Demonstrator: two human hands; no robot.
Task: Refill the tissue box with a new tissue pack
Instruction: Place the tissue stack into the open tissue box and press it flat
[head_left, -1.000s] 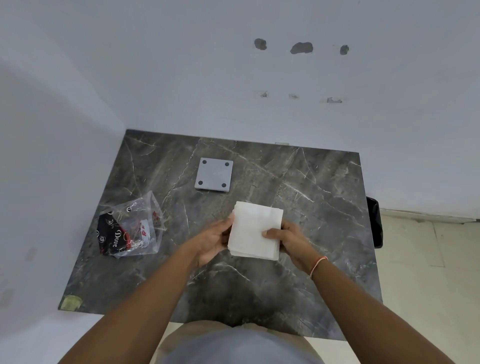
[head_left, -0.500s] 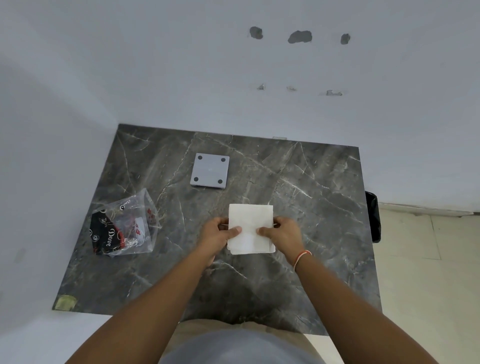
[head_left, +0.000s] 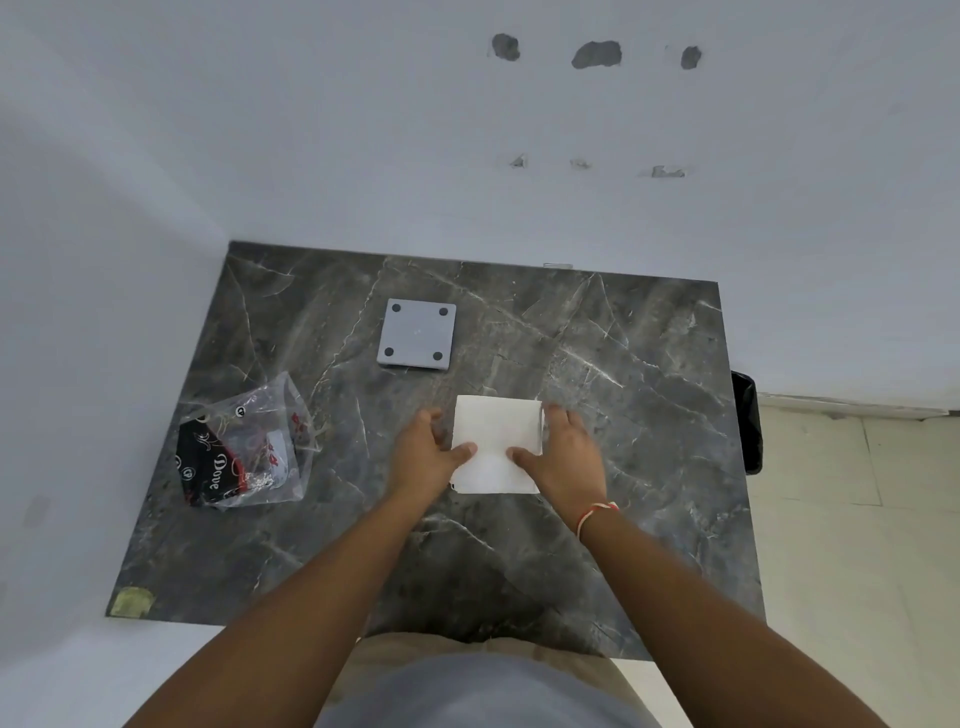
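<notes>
- Flanking the white tissue stack (head_left: 493, 441), the left hand (head_left: 423, 454) and right hand (head_left: 563, 457) press in on its two sides; each thumb lies over the top sheet near the middle, fingers run along the edges, so both hands are closed on the stack.
- Tissue stack: square, plain white, near the middle of the dark marble table (head_left: 623, 415); whether it rests on the surface or is held just above it cannot be told.
- Right wrist: red-and-white thread band (head_left: 597, 514), just nearer the person than the stack.
- Grey square plate (head_left: 417, 334): flat on the table, beyond the stack and slightly to its left, apart from it; four dark round spots at its corners.
- Clear plastic wrapper (head_left: 244, 447): crumpled, to the left of the stack and well apart; black print with the word "Dove" and red marks.
- Yellowish patch (head_left: 131, 601): at the near left corner of the table, far from the stack.
- Black bin (head_left: 748, 421): on the floor off the table's right edge, to the right of the stack.
- White wall (head_left: 467, 156): behind the table, beyond the stack; chipped grey patches high up.
</notes>
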